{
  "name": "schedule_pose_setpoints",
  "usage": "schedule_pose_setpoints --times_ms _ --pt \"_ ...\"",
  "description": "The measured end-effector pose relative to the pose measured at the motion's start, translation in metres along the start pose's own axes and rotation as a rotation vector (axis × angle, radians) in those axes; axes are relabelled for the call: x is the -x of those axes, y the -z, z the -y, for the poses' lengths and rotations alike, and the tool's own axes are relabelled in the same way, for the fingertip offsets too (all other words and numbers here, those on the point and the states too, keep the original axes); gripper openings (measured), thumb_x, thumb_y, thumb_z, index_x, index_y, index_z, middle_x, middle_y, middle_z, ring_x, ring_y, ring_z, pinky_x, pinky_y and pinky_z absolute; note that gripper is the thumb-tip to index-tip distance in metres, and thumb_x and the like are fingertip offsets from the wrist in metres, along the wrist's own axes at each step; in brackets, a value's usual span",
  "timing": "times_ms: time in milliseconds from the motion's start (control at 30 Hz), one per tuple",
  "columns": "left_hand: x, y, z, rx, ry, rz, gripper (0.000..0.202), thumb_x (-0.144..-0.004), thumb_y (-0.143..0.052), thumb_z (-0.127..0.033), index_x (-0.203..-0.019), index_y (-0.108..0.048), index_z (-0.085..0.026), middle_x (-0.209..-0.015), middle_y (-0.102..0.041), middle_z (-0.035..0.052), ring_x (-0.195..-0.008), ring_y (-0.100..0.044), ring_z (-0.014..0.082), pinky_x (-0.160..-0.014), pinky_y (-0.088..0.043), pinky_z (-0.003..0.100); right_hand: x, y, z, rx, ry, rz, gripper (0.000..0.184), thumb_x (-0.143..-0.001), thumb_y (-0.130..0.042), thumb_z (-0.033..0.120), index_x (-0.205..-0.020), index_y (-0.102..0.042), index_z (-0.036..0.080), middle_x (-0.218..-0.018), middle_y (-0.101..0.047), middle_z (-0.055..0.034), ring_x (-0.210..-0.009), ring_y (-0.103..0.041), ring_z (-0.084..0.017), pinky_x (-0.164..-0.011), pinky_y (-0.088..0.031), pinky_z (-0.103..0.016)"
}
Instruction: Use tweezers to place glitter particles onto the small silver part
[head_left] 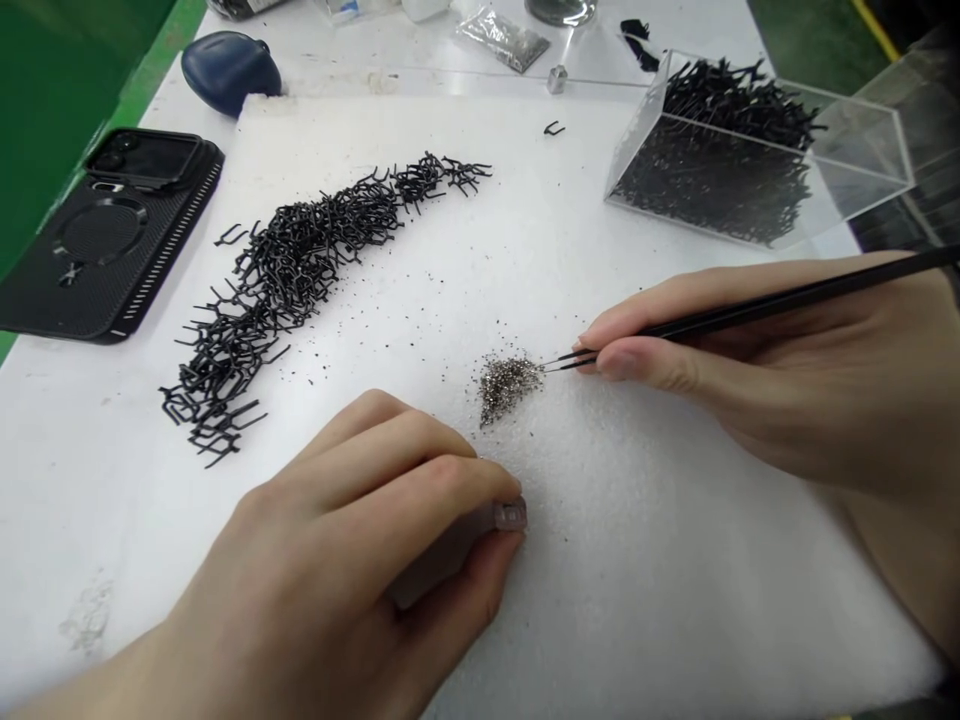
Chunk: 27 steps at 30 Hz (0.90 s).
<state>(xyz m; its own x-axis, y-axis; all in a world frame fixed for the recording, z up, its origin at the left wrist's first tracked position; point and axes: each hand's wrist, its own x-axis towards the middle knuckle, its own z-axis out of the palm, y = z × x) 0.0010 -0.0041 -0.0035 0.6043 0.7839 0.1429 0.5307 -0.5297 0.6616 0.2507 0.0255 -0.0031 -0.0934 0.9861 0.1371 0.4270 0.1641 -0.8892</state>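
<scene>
My right fingers (622, 335) pinch black tweezers (825, 290) pointing left, tips just beside the grey grit pile (510, 385); left fingers (465, 480) pinch a translucent block (510, 516); open foam (675, 600) lies lower right.

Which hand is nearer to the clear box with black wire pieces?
Right hand: below the clear box in this view. Left hand: farther, down and to the left of the box.

A black smartphone in a ribbed case (112, 235) is lying at nine o'clock, a navy-blue oval pouch (230, 72) is sitting at ten o'clock, and a clear acrylic bin (757, 170) holding black wire clips is standing at two o'clock.
</scene>
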Motion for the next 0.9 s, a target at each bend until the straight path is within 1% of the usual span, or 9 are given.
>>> schedule_pose_setpoints --times_ms 167,367,467,600,733,900 --pt "-0.0005 0.0007 -0.0002 0.004 0.008 -0.001 0.017 -0.091 -0.069 -0.018 -0.103 -0.070 -0.029 -0.093 -0.070 -0.0022 -0.088 -0.062 0.0123 -0.071 -0.056 0.021 -0.0013 0.0002 -0.0012 0.029 0.007 -0.001 0.016 -0.077 -0.087 0.017 -0.076 -0.080 0.031 -0.079 -0.081 0.0058 -0.076 -0.077 -0.015 -0.068 -0.064 -0.024" --pt "0.0012 -0.0003 -0.0002 0.005 0.003 -0.001 0.015 -0.092 -0.067 -0.018 -0.103 -0.070 -0.029 -0.093 -0.070 -0.0006 -0.088 -0.063 0.0148 -0.070 -0.056 0.024 -0.0024 -0.0016 0.0021 0.036 -0.022 -0.021 0.019 -0.075 -0.088 0.015 -0.072 -0.080 0.032 -0.076 -0.080 0.0056 -0.074 -0.077 -0.017 -0.066 -0.064 -0.027" --pt "0.0022 -0.0003 0.0000 0.006 -0.003 -0.004 0.015 -0.092 -0.068 -0.019 -0.103 -0.070 -0.029 -0.093 -0.070 -0.0012 -0.088 -0.062 0.0137 -0.070 -0.055 0.023 -0.0021 -0.0019 0.0023 0.033 -0.021 -0.023 0.019 -0.076 -0.087 0.014 -0.071 -0.080 0.032 -0.074 -0.080 0.0056 -0.072 -0.077 -0.016 -0.065 -0.064 -0.025" --pt "0.0009 -0.0006 0.0008 0.005 0.010 0.008 0.016 -0.092 -0.068 -0.019 -0.104 -0.070 -0.030 -0.094 -0.070 -0.0022 -0.089 -0.062 0.0125 -0.073 -0.055 0.022 -0.0018 0.0000 0.0005 0.044 -0.005 -0.013 0.017 -0.076 -0.087 0.015 -0.074 -0.080 0.030 -0.076 -0.081 0.0050 -0.073 -0.077 -0.014 -0.065 -0.063 -0.023" --pt "0.0000 -0.0015 0.0005 0.005 0.007 -0.018 0.016 -0.091 -0.070 -0.020 -0.103 -0.070 -0.030 -0.093 -0.070 -0.0015 -0.087 -0.062 0.0144 -0.070 -0.056 0.024 -0.0019 0.0004 -0.0011 0.049 0.023 -0.016 0.013 -0.078 -0.086 0.017 -0.078 -0.081 0.029 -0.078 -0.081 0.0039 -0.074 -0.077 -0.015 -0.062 -0.064 -0.023" --pt "0.0009 -0.0025 0.0001 -0.004 0.047 -0.036 0.010 -0.091 -0.070 -0.024 -0.099 -0.070 -0.030 -0.091 -0.070 -0.0008 -0.084 -0.063 0.0159 -0.069 -0.057 0.027 -0.0019 -0.0007 -0.0017 0.020 0.034 0.005 0.018 -0.078 -0.086 0.015 -0.080 -0.082 0.032 -0.080 -0.081 0.0038 -0.077 -0.078 -0.018 -0.067 -0.066 -0.026"
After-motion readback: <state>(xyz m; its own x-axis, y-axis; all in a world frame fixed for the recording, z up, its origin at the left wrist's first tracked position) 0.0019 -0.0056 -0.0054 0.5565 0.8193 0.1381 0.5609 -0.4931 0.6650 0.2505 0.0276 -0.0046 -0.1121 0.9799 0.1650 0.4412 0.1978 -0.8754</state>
